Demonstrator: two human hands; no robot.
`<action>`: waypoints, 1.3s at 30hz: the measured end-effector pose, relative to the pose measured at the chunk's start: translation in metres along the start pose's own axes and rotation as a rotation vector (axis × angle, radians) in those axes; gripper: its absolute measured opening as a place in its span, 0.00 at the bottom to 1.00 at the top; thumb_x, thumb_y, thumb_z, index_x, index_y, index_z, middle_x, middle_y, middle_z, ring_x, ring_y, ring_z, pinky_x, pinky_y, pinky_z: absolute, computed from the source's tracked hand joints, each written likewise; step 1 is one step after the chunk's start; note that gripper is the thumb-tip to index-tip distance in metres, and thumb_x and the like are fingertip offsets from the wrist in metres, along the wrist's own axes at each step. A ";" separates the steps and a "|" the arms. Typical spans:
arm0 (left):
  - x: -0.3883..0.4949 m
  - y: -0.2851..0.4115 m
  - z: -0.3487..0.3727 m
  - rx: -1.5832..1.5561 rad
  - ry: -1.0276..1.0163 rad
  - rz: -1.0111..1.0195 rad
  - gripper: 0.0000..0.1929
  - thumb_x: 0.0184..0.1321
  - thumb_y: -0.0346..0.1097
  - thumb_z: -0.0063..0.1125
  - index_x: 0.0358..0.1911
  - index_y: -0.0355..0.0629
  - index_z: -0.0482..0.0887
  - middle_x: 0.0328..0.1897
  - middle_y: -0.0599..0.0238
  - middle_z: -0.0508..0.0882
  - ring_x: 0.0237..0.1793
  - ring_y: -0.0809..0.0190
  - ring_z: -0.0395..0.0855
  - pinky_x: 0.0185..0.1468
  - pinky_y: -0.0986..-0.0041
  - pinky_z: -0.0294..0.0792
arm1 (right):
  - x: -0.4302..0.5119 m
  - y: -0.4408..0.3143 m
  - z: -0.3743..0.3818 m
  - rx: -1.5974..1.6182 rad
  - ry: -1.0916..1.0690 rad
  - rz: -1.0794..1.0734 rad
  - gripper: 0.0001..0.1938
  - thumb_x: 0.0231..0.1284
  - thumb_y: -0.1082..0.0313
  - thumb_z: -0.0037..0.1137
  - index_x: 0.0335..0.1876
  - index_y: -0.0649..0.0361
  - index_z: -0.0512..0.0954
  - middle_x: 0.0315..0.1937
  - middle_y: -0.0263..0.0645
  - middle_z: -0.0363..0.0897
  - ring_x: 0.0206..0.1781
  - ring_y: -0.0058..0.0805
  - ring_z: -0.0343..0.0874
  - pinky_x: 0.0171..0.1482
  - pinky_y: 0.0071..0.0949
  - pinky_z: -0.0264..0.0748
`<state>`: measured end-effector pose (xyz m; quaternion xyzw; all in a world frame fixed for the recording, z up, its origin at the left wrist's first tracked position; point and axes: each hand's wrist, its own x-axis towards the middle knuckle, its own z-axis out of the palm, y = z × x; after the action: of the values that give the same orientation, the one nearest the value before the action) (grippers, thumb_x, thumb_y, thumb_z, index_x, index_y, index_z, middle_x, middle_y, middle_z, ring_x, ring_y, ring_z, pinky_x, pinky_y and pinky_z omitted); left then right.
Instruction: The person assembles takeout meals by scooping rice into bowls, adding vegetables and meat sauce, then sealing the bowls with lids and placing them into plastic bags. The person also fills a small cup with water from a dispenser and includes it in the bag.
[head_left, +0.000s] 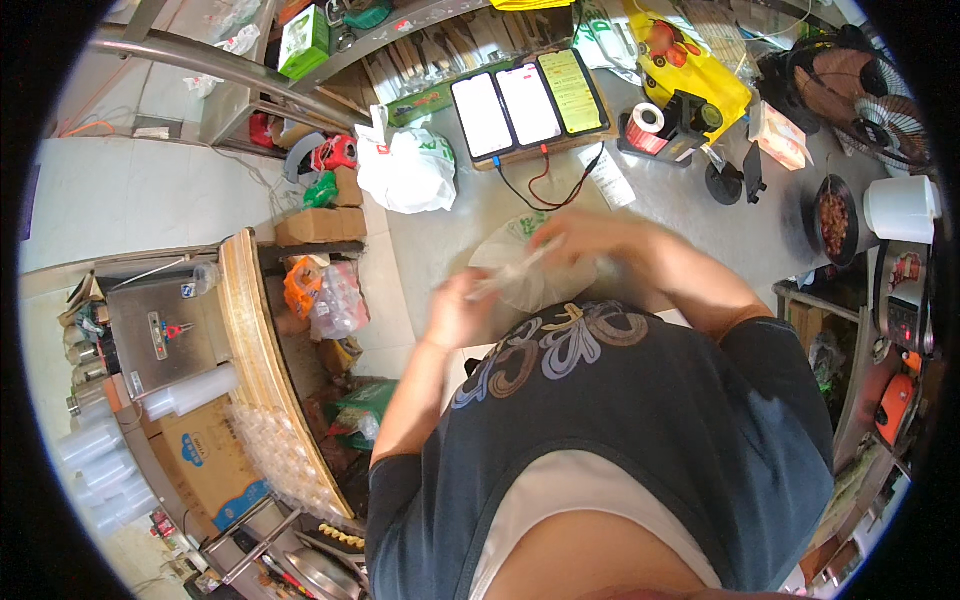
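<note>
A translucent white plastic bag (564, 279) with green print sits at the front edge of the metal counter, close to my body. My left hand (459, 309) grips one end of its twisted top from the left. Above and to the right, my right hand (579, 234) pinches the other end, so a whitish strip of plastic stretches between both hands. Motion blurs my fingers, and the bag's contents cannot be made out. Beyond my right hand lies a printed paper slip (609, 178).
Three phones (529, 103) with cables rest on a stand at the back. A tied white bag (409, 169) stands left of them. Rightward are a label roll (646, 127), a yellow bag (679, 71), a fan (862, 97) and a dark pan of food (834, 219).
</note>
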<state>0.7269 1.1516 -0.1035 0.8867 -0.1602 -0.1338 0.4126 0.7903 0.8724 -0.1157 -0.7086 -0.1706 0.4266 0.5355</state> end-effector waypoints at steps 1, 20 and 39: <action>-0.007 -0.015 -0.001 -0.164 -0.074 -0.148 0.23 0.51 0.26 0.65 0.53 0.46 0.78 0.43 0.61 0.82 0.39 0.65 0.80 0.43 0.75 0.72 | -0.007 0.017 -0.013 0.305 0.115 0.188 0.20 0.56 0.61 0.60 0.53 0.60 0.77 0.36 0.34 0.81 0.40 0.24 0.77 0.41 0.26 0.76; 0.058 0.071 0.050 -1.291 -0.149 -0.455 0.19 0.67 0.33 0.49 0.60 0.40 0.69 0.46 0.60 0.80 0.45 0.61 0.79 0.52 0.69 0.72 | -0.069 -0.009 0.030 -0.619 0.473 -0.414 0.13 0.57 0.61 0.59 0.47 0.55 0.80 0.38 0.39 0.79 0.45 0.39 0.77 0.48 0.36 0.72; 0.044 0.067 0.028 -1.276 0.165 -0.326 0.11 0.70 0.33 0.47 0.51 0.37 0.75 0.42 0.59 0.83 0.43 0.60 0.82 0.50 0.67 0.74 | -0.124 0.017 -0.125 -0.381 1.659 0.398 0.21 0.70 0.51 0.39 0.55 0.61 0.70 0.44 0.56 0.80 0.48 0.54 0.79 0.50 0.46 0.73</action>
<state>0.7453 1.0741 -0.0740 0.4884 0.1187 -0.1948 0.8423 0.8137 0.7028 -0.0715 -0.8846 0.3325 -0.1772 0.2748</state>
